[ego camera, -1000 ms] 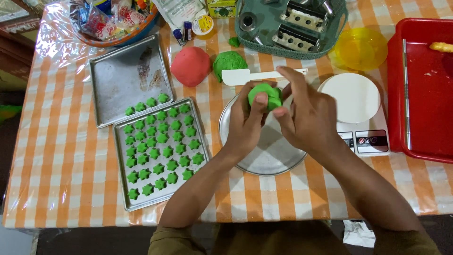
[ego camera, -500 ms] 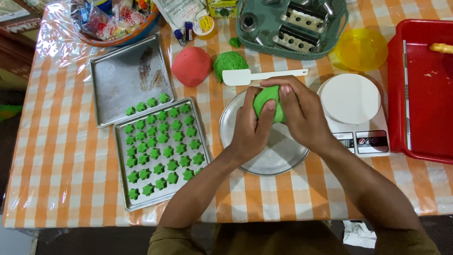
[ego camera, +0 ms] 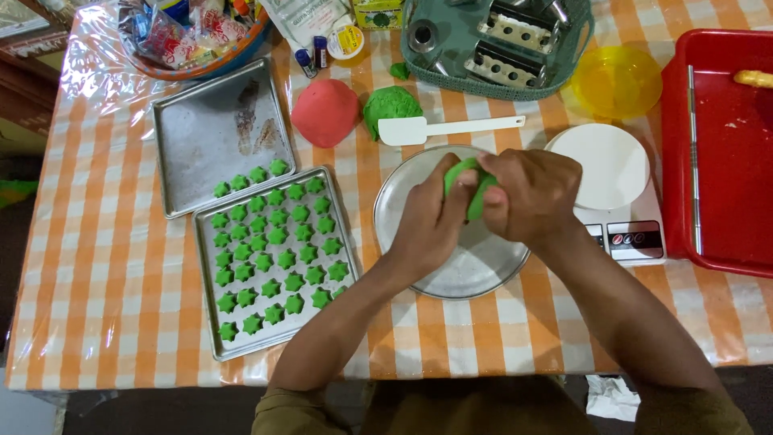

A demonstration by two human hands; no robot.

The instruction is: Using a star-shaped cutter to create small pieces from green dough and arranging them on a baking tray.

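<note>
From the head camera, looking down, I see two hands meet over a round metal plate [ego camera: 451, 270]. The left hand [ego camera: 431, 221] and the right hand [ego camera: 531, 197] press together around a lump of green dough [ego camera: 467, 185]. Both hands have a tight grip on it, with fingers curled around, so only a bit of green shows between them. The dough is held just above the plate, near its top edge.

The plate sits on a surface [ego camera: 105, 266] with an orange and white checked cloth. To the left is a metal tray [ego camera: 211, 322] full of small green star shapes [ego camera: 278, 262] in rows. Behind it is a second tray [ego camera: 201, 145], mostly bare, with a few green stars along its near edge.

Behind the plate lie a red dough ball [ego camera: 324, 111] and a green dough ball [ego camera: 390, 109], side by side. A white spatula [ego camera: 451, 129] lies just beside them. To the right of the plate is a white kitchen scale [ego camera: 616, 189], close to the right hand. Further right is a red tub [ego camera: 717, 145]. At the back are a yellow bowl [ego camera: 616, 80] and a green basket [ego camera: 495, 44].
</note>
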